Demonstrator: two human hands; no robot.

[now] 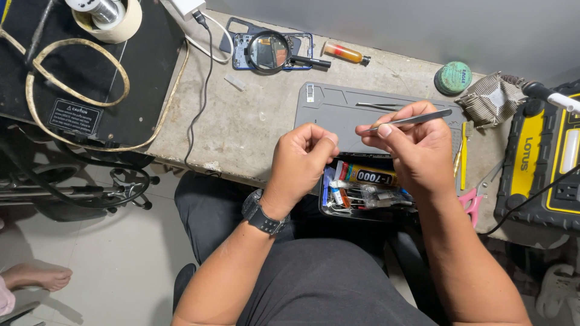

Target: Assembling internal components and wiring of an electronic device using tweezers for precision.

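Observation:
My right hand [417,148] grips a pair of metal tweezers [417,119], whose tips point left toward my left hand. My left hand [300,160] is curled shut with fingertips pinched together just left of the tweezer tips; anything pinched between them is too small to see. Both hands hover over the near edge of a grey work mat [338,111]. Below them sits a black tray [324,208] holding a yellow-and-black glue tube [371,175] and several small tools. A black watch is on my left wrist.
A second pair of tweezers [377,106] lies on the mat. Behind it are a magnifying glass [270,51] on a blue phone frame, a small amber bottle [344,53] and a green round tin [453,78]. Pink-handled scissors [471,202] and a yellow-black box [541,163] sit right. Someone's foot [39,276] shows low left.

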